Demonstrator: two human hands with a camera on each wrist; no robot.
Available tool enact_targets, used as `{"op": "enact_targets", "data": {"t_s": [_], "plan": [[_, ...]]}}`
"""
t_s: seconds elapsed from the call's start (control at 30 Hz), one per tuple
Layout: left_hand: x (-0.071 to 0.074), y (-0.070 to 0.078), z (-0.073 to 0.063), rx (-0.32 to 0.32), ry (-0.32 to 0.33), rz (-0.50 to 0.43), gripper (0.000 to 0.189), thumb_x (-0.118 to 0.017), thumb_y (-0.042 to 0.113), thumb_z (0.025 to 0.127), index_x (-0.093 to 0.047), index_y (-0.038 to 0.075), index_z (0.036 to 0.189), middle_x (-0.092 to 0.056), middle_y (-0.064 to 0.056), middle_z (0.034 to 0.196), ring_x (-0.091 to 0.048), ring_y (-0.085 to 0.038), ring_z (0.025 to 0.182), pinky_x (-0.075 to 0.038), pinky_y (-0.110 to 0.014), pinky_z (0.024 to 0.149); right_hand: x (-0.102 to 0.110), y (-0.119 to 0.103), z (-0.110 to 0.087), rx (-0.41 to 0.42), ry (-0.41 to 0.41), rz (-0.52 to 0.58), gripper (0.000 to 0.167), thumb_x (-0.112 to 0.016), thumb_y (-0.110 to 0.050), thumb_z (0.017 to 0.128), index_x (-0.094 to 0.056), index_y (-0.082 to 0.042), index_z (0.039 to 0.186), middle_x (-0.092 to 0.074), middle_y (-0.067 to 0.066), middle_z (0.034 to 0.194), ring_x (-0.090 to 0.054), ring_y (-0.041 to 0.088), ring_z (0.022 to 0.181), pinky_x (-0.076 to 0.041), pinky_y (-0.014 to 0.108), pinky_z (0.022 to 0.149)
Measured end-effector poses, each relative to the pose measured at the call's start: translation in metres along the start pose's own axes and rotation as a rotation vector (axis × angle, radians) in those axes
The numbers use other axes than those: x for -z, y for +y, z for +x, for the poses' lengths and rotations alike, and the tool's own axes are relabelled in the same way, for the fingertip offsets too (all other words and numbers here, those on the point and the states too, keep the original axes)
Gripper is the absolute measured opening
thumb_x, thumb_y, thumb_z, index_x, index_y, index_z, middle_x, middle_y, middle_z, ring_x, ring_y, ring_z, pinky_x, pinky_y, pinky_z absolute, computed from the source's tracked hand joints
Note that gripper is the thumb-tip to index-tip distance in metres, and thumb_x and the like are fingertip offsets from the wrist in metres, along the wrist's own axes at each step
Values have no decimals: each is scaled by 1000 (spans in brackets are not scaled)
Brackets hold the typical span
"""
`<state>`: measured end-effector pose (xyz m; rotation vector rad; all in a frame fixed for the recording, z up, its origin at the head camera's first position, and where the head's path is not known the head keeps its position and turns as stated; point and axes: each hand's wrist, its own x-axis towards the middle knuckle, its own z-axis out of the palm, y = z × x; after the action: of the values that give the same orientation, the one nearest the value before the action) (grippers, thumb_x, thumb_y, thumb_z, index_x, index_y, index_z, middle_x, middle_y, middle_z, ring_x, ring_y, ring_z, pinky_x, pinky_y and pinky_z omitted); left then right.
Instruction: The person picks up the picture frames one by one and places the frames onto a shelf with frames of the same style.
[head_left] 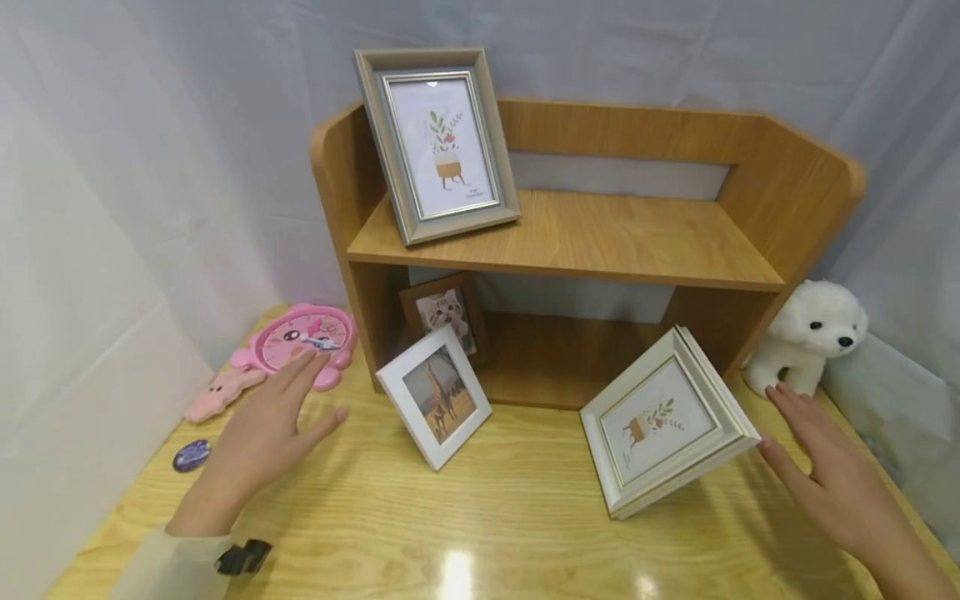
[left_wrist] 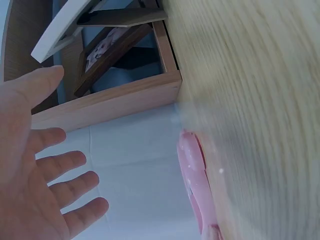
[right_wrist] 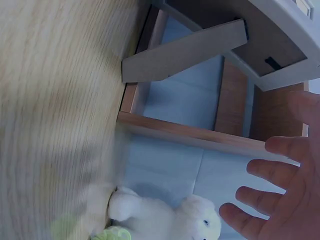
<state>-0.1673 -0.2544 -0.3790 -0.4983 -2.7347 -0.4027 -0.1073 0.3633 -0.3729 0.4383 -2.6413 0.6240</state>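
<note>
My left hand hovers over the left of the table with its fingers spread and holds nothing. Right of its thumb, a white photo frame with a giraffe picture stands tilted on the table. My right hand is likewise empty, fingers extended. Its thumb tip overlaps the corner of a cream photo frame with a potted-plant print, which leans back at the right. In the right wrist view, a fold-out stand props that frame from behind.
A wooden shelf stands behind, bearing a beige plant-print frame above and a brown cat-picture frame below. Left are a pink clock, a pink bunny item and a purple oval. A white plush dog sits right.
</note>
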Motion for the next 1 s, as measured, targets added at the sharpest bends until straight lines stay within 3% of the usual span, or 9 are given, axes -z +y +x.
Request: {"op": "enact_targets", "data": {"t_s": [0.1, 0.23, 0.33, 0.5, 0.67, 0.77, 1.0], "plan": [[0, 2, 3, 7, 10, -31, 78, -59, 52, 95, -32, 8, 154, -37, -21, 153, -38, -47, 134, -35, -65, 105, 1, -3, -1, -12, 25, 33, 60, -58, -13, 100, -32, -12, 155, -32, 22, 155, -20, 39, 145, -6, 38, 122], [1, 3, 6, 26, 17, -79, 74, -61, 49, 95, -34, 10, 153, -40, -19, 151, -39, -46, 134, -35, -65, 104, 3, -9, -2, -38, 65, 50, 57, -59, -12, 99, -38, -15, 152, -39, 17, 152, -24, 4, 141, -14, 7, 108], [1, 4, 9, 55, 17, -110, 71, -61, 47, 96, -36, 13, 152, -41, -18, 151, -39, -46, 134, -36, -66, 103, 4, -14, -3, -49, 95, 76, 55, -61, -10, 98, -44, -17, 150, -43, 4, 150, -28, -15, 129, -22, -2, 93], [0, 4, 14, 107, 6, -165, 66, -59, 47, 97, -39, 12, 150, -40, -22, 151, -36, -49, 135, -33, -69, 103, 4, -21, -3, -74, 122, 145, 46, -61, -7, 98, -53, -16, 143, -50, -12, 143, -41, -16, 118, -36, -2, 84], [-4, 4, 20, 123, 17, -229, 65, -57, 45, 99, -39, 12, 151, -45, -24, 146, -46, -48, 126, -39, -68, 98, 3, -29, -6, -88, 122, 236, 35, -51, -5, 102, -59, -8, 136, -62, -4, 132, -51, -10, 114, -43, 2, 82], [-7, 4, 24, 127, 28, -265, 63, -57, 43, 99, -39, 12, 151, -47, -22, 144, -52, -45, 120, -44, -65, 93, 0, -34, -7, -83, 123, 320, 32, -45, -2, 104, -59, 0, 133, -63, -8, 129, -56, -3, 112, -47, 7, 82], [-12, 2, 37, 134, 48, -340, 60, -53, 44, 101, -42, 7, 147, -52, -21, 140, -55, -40, 119, -48, -59, 94, -6, -42, -17, -158, 85, 430, 31, -45, -2, 104, -56, 5, 133, -63, -10, 125, -59, 3, 109, -53, 14, 81]]}}
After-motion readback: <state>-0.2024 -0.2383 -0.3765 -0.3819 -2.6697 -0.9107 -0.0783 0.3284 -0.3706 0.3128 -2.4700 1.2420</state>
